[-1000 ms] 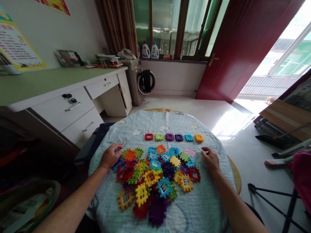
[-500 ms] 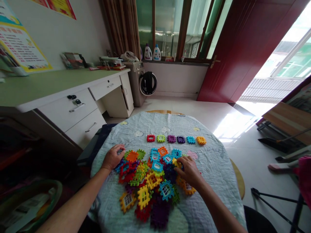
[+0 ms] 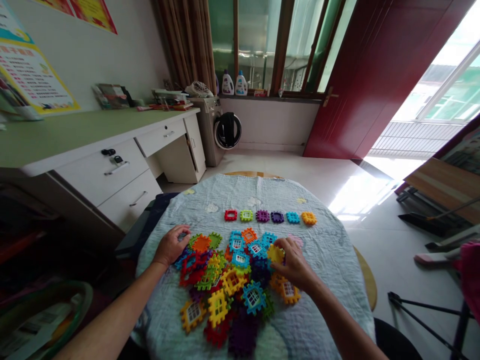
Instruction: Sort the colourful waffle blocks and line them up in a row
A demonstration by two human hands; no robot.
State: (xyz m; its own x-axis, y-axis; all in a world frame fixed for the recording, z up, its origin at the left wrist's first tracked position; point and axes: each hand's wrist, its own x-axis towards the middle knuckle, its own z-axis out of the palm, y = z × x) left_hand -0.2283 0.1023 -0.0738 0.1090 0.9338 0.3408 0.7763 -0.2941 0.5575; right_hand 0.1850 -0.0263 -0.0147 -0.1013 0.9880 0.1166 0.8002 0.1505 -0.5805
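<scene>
My right hand (image 3: 294,262) pinches a yellow building block (image 3: 275,254), a square with a notched edge, at the right side of a pile of colourful blocks. My left hand (image 3: 172,245) rests on the cloth at the pile's left edge with nothing in it, its fingers loosely bent and apart. Near it lie an orange block (image 3: 201,244) and red blocks (image 3: 191,272). Blue blocks with white window grids (image 3: 240,259) lie in the middle. Behind the pile stretches a spaced row of small blocks, from a red one (image 3: 230,215) to an orange-yellow one (image 3: 309,218).
A pale blue cloth (image 3: 210,207) covers the round table. At the left stands a green-topped desk (image 3: 93,125) with drawers, and beyond it a washing machine (image 3: 210,130). A black tripod leg (image 3: 416,305) stands on the floor at the right.
My right hand has turned the yellow block so that more of its flat face shows. My left hand stays at the pile's edge. The whole view has shifted slightly.
</scene>
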